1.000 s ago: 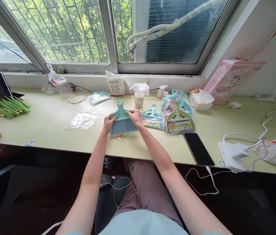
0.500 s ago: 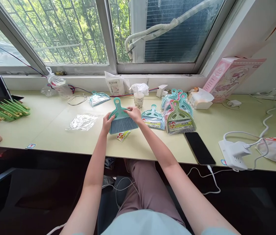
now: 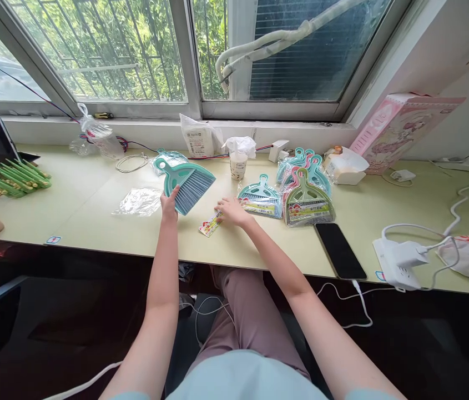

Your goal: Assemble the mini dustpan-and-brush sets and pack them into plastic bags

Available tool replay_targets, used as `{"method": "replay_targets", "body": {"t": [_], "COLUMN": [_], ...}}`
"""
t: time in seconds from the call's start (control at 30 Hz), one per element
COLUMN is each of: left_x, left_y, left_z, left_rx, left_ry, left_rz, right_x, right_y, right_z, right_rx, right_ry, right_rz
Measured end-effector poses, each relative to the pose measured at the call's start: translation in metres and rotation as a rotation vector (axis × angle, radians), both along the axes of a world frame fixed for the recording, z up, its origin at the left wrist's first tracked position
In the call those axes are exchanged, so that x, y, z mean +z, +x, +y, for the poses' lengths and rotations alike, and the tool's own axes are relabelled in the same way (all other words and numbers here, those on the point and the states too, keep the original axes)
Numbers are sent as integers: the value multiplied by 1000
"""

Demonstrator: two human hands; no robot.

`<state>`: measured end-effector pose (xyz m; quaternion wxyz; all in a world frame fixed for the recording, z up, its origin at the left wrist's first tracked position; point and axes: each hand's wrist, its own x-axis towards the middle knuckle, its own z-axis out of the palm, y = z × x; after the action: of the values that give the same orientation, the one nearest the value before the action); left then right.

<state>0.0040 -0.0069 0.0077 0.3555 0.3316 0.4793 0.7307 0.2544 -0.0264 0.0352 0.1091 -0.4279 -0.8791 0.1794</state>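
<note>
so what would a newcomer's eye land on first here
Probably the teal dustpan and brush, tilted in the left hand near the middle of the view, with the right hand at a small printed card beside it. Next, likely the wrapped dustpans bunched to the right, behind the black phone, then the big pink box at back right.

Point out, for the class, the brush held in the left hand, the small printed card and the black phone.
Brush (image 3: pixel 193 192): head view, on its bristles.
Card (image 3: pixel 208 225): head view, on its printed face.
Phone (image 3: pixel 339 251): head view, on its dark screen.
</note>
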Motion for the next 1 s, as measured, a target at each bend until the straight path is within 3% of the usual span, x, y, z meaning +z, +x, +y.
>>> {"method": "replay_targets", "body": {"t": [0.1,0.27,0.4,0.63,0.8,0.87,1.0], "left_x": [1,-2,-7,-8,-6,-5,-3], "left_y": [0,1,0,0,1,2,7], "left_z": [-1,-2,1,1,-2,-2,-4], "left_rx": [19,-14,-57,-24,-31,-41,-76], "left_ry": [-21,-55,-46,-62,-86,-95,-91], "left_rz": [-28,37,104,5,-16,5,46], "right_x": [2,9,9,-4,-6,-2,9], "right_y": [-5,-6,-4,-3,-5,-5,-2], "right_z": [-16,-25,-25,-19,-19,-20,-19], "right_rx": [57,148,161,158,188,219,296], "right_ry": [30,-55,-31,-115,-143,-120,-29], "right_rz": [-182,-164,-191,40,-6,94,580]}}
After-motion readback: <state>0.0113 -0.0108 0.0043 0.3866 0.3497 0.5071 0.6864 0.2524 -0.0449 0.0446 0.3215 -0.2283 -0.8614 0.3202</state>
